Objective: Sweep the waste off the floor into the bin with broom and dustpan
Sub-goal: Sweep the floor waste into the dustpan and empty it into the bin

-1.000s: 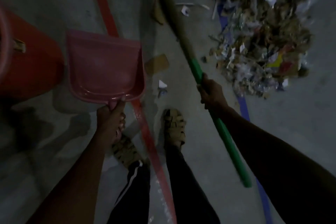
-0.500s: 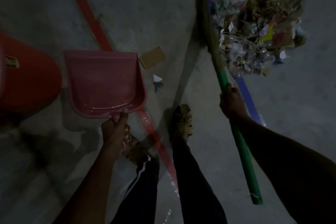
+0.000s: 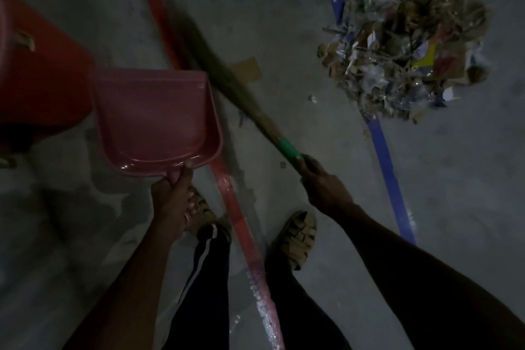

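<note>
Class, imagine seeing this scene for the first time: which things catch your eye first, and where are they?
The big waste pile fills the upper right. At centre left, the left hand holds an empty pink dustpan beside the red bin. The right hand grips the broom, which slants across the middle.

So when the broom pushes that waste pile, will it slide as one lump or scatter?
Likely scatter: the waste pile looks like loose paper scraps, dry leaves and wrappers, probably light. Stray bits already lie apart on the floor, so pieces may fly. Short strokes probably suit better.
</note>
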The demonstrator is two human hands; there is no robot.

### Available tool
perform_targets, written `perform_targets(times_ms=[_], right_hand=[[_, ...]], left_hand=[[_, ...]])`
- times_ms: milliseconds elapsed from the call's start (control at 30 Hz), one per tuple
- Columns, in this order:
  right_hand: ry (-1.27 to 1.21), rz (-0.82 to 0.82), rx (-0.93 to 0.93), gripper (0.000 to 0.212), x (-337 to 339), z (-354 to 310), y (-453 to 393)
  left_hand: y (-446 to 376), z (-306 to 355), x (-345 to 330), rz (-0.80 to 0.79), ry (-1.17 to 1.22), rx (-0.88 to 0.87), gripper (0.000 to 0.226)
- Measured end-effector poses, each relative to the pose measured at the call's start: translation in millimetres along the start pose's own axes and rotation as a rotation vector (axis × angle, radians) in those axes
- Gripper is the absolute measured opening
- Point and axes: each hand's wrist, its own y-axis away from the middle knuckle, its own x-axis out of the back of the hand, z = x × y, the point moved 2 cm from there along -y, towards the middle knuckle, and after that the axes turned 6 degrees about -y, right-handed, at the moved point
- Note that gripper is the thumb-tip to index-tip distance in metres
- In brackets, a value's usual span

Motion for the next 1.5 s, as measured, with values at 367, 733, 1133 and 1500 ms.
perform_targets(times_ms=[367, 733, 1133, 1500], right_hand=[[0.004, 0.028, -0.415, 0.063, 15.2, 72.3, 6.4], [-0.031, 0.113, -0.185, 0.065, -0.6, 102.3, 67.2], [-0.017, 0.025, -0.476, 0.065, -20.4, 140.8, 117.8], [0.155, 0.207, -0.446, 0.078, 49.1, 150.2, 87.2]], left_hand=[[37.9, -86.4, -29.9, 0.037, 0.053, 0.048, 0.040], [60.0, -81.3, -70.7, -0.006, 0.067, -0.004, 0.047], [39.8, -73.3, -92.2, -0.168, -0.236, 0.030, 0.045], [42.0, -51.2, -107.6, -0.146, -0.124, -0.075, 0.049]])
